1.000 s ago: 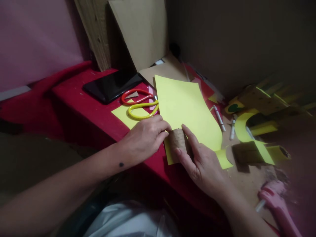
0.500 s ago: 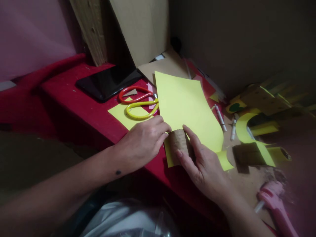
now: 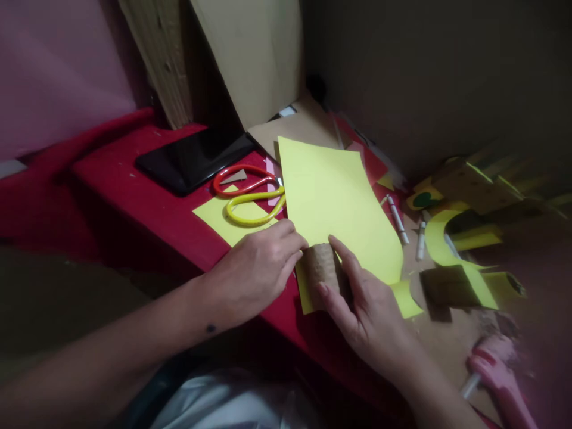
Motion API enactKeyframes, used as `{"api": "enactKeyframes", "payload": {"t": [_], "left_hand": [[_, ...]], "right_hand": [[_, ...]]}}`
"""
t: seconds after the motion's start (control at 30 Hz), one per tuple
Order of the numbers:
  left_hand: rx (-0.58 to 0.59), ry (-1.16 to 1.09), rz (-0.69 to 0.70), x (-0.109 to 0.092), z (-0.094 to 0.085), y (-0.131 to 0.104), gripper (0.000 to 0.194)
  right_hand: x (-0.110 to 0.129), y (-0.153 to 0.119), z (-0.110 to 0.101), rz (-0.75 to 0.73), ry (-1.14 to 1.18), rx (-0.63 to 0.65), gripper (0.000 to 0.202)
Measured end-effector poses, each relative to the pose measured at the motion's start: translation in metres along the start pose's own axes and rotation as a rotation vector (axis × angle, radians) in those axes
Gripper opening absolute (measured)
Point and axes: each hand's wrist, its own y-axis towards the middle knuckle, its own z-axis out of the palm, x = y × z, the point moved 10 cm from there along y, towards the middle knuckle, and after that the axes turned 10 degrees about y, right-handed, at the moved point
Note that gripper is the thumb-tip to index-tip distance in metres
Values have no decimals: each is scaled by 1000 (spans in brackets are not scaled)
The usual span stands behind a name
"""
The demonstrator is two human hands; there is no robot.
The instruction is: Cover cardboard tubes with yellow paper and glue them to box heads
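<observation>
A cardboard tube [image 3: 322,265] is set over the near end of a yellow sheet [image 3: 335,190], close to the front edge of the red-covered tabletop [image 3: 179,220]. The tube is grasped by the right grip [image 3: 370,316], with the thumb laid on its near part and the index fingertip set at its far rim. By the left grip [image 3: 263,262], thumb and fingers are brought together beside the tube's far left side, at the sheet's left edge; whether paper, tube or nothing is pinched there cannot be told.

For this hold to be done well, the tube is best steadied with light, even pressure, so that its wall is not dented. Its side should be lined up with the sheet's straight edge, and any slant corrected by small turns of the right fingers. The paper beneath should be pressed smooth rather than pulled, since thin sheet is likely to crease.

The right side of the sheet is seen to be curved, so a skewed lie is easily caused. Scissors [image 3: 268,193] are placed just left of the sheet, and a pink glue gun [image 3: 496,363] is laid well to the right; neither is touched.
</observation>
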Motion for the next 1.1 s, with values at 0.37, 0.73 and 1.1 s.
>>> {"api": "enactKeyframes", "payload": {"t": [0.37,0.73,1.1], "left_hand": [[-25,-102,-26,2,-3,-3,26],[-7,73,-24,6,4,-12,32],[-107,144,-51,4,-6,-26,46]], "right_hand": [[14,1,-3,-150,-97,-97,53],[18,0,-5,-196,-87,-107,51],[6,-6,3,-203,-110,-52,63]]}}
